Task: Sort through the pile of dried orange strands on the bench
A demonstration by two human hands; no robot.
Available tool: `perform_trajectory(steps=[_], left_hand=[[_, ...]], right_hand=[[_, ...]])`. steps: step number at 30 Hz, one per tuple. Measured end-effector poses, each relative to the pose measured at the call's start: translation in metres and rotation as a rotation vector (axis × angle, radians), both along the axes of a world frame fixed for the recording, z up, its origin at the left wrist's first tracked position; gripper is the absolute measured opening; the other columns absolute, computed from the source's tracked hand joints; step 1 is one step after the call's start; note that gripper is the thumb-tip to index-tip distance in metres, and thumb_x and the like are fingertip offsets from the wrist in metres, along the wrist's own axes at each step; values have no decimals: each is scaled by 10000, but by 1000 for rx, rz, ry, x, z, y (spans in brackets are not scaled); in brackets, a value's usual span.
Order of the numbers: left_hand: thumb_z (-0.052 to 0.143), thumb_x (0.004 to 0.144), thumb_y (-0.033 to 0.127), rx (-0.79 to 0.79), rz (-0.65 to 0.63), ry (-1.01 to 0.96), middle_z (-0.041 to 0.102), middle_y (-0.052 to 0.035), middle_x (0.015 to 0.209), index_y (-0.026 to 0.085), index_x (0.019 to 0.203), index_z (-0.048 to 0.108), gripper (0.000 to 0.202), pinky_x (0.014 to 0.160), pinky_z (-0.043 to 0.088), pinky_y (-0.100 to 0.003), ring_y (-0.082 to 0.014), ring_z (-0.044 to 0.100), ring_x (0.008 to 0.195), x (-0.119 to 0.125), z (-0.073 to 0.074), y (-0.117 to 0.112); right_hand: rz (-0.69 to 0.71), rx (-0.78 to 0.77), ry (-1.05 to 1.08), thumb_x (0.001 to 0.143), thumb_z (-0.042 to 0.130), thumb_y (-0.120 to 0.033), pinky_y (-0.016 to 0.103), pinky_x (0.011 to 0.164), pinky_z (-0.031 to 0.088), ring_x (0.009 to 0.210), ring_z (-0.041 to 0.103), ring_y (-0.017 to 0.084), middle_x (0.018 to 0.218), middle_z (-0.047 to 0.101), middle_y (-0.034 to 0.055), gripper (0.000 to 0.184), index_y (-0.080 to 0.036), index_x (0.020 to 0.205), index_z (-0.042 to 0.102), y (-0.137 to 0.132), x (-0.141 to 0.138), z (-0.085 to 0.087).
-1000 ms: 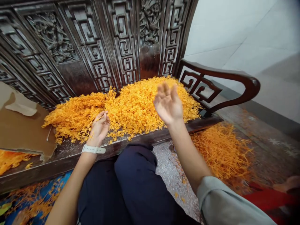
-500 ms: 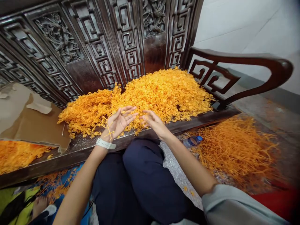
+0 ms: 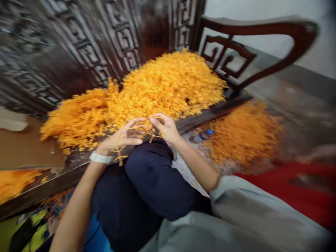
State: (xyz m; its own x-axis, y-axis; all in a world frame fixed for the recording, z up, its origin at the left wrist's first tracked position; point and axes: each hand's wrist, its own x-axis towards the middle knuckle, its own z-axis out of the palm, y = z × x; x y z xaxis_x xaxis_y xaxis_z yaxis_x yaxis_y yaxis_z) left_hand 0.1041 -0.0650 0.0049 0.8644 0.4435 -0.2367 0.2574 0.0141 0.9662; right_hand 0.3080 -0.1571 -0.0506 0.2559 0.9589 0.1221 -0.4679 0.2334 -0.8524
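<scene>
Thin yellow-orange branching sprigs (image 3: 119, 154), plastic-looking, hang from my left hand (image 3: 126, 135) down past the wrist. The left fingers are curled around the stems, with the thumb apart below them. Beside it, my right hand (image 3: 166, 130) pinches a branching stem between thumb and fingertips, and small twigs stick out below. Both hands are close together over my knees, in front of a big heap of the same orange sprigs (image 3: 168, 84) on a dark wooden bench (image 3: 86, 161). Motion blur hides which stems join between the hands.
A cardboard box (image 3: 31, 147) lies on the bench at left, with more orange pieces below it. The carved armrest (image 3: 262, 26) rises at right. On the floor are a blue-capped bottle (image 3: 201, 135), a pile of orange stems (image 3: 244, 133) and red material (image 3: 288, 185).
My right hand has moved in against the left and now pinches a sprig. The left fingers, spread before, have curled in. The view has shifted right and down.
</scene>
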Motion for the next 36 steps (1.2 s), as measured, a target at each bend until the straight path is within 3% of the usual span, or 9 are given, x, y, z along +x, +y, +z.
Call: perform_trajectory(steps=[6,10,13,16,22,26,30,33,36], left_hand=[[855,849,336,-21,-14,185,749,-97,1319,395,1466,655,651,948,606,-376,-285,730,1106,-15,-11,17],[848,858,348,6,27,189,779,-58,1208,449,1370,720,537,912,590,-337,-247,719,1025,-14,-14,19],[845,862,363,-4,31,201,777,-52,1189,460,1363,722,524,897,587,-323,-235,709,996,-11,-13,18],[828,884,374,-10,-4,248,767,-63,1214,439,1366,721,498,917,583,-311,-237,708,1037,-9,-13,20],[826,879,431,46,90,242,785,-26,1113,419,1275,761,401,832,600,-286,-208,714,956,-8,-10,20],[937,721,454,119,267,165,778,-60,936,291,1163,799,491,729,597,-301,-205,704,805,-9,-16,17],[904,718,554,393,649,96,732,-64,817,168,965,773,477,681,546,-289,-175,656,707,-24,-33,41],[753,876,546,730,898,124,772,-124,987,146,1019,768,425,868,562,-367,-243,711,904,-55,-47,61],[585,1007,468,1052,1029,371,732,-184,1284,151,1221,745,414,1127,448,-474,-330,642,1240,-89,-71,61]], right_hand=[[108,171,0,831,859,-535,278,574,442,582,526,110,668,613,-21,352,-221,877,707,-57,94,-10],[-281,321,654,1032,531,-649,223,495,368,531,377,103,641,482,-50,428,-254,993,690,-93,144,-50],[-371,123,1009,1115,209,-623,218,526,392,575,410,121,664,496,-18,641,-194,1084,684,-94,138,-89],[-269,-163,1048,1115,150,-586,229,528,374,563,384,134,628,491,-9,682,-174,991,680,-86,109,-113],[45,-272,769,1077,382,-460,267,549,348,570,385,141,629,490,19,527,-179,683,588,-79,60,-100],[115,-243,76,982,550,-629,316,582,342,559,401,152,603,461,6,575,-212,587,528,-84,34,-72],[162,-145,-491,991,648,-516,341,675,342,673,482,180,703,525,22,464,-218,651,543,-93,8,-55],[131,-74,-701,1042,570,-463,348,676,342,674,471,184,715,480,15,457,-228,667,456,-95,-4,-51],[162,-106,-745,1040,569,-488,347,660,340,652,455,183,696,466,4,446,-231,690,466,-83,-3,-51]])
